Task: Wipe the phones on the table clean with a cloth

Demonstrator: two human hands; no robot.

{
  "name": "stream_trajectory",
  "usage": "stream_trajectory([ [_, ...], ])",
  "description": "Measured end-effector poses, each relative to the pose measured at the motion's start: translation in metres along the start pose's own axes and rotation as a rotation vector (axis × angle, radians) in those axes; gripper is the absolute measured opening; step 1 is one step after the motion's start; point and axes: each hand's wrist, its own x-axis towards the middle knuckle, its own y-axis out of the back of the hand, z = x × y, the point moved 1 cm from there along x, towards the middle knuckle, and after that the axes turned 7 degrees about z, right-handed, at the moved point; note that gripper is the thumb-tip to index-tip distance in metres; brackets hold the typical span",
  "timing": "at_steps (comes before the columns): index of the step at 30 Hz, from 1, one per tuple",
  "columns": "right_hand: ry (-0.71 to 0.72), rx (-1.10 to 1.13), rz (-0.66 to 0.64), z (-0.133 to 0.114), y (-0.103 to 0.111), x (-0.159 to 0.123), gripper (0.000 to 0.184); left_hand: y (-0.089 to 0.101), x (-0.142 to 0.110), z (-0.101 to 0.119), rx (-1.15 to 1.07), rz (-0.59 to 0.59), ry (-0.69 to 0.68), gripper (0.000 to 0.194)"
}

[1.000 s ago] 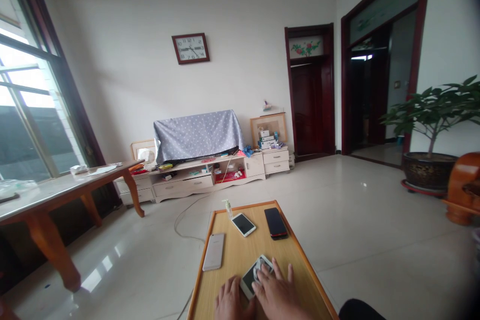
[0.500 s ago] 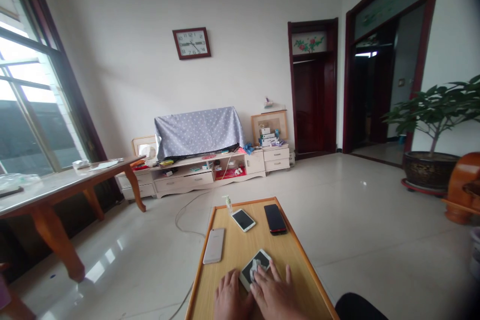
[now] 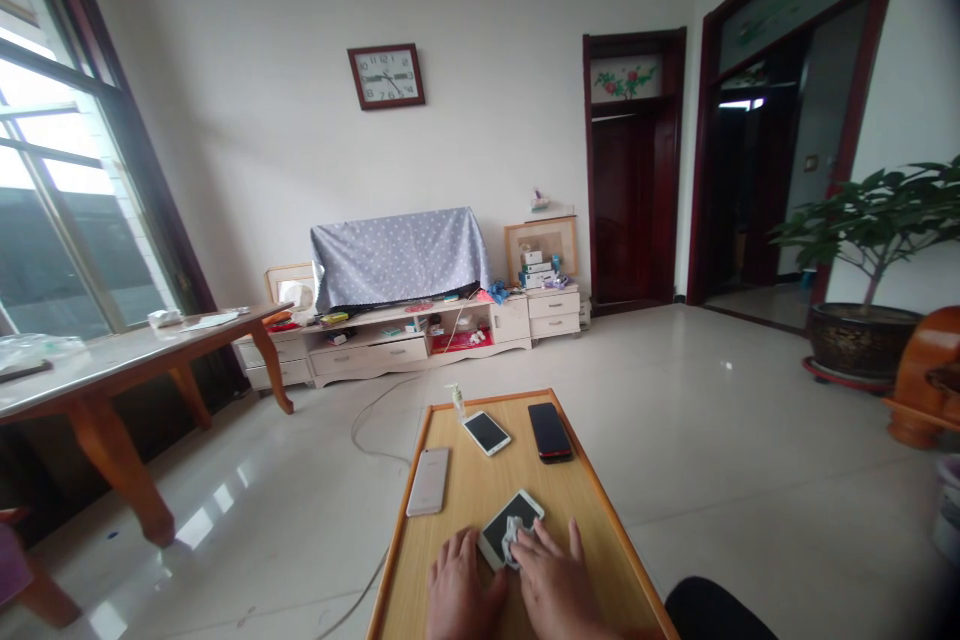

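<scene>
A white smartphone (image 3: pixel 496 527) with a dark screen lies aslant on the small wooden table (image 3: pixel 480 480). At its lower left corner, my left hand (image 3: pixel 461 585) holds the edge, fingers bent and thumb along the near side. My right hand (image 3: pixel 553 580) presses a crumpled pale wipe (image 3: pixel 513 542) onto the screen under its fingertips; whether it is paper or cloth I cannot tell. The right fingers partly cover the phone's near right part.
Further up the table lie a face-down pinkish phone (image 3: pixel 428 482), another white phone (image 3: pixel 488 433) and a black phone (image 3: pixel 550 432). A pump bottle (image 3: pixel 458 402) stands at the far left corner. A cable (image 3: pixel 360 430) runs along the floor on the left.
My right hand has slid the wipe slightly down the screen, toward the phone's near edge. My left hand stays at the phone's corner. The view has shifted a little.
</scene>
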Motion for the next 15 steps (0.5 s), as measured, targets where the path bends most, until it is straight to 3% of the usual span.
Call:
stream_trajectory([
  [3, -0.01, 0.021, 0.079, 0.009, 0.003, 0.007, 0.038, 0.0, 0.0, 0.0, 0.004, 0.007, -0.009, 0.062],
  [9, -0.226, 0.257, 0.146, 0.014, 0.01, 0.028, 0.035, -0.001, 0.0, -0.001, 0.002, 0.025, -0.016, 0.061],
  [15, -0.196, 0.235, 0.148, 0.008, 0.01, 0.044, 0.029, -0.003, -0.001, -0.002, 0.003, 0.029, -0.015, 0.062],
])
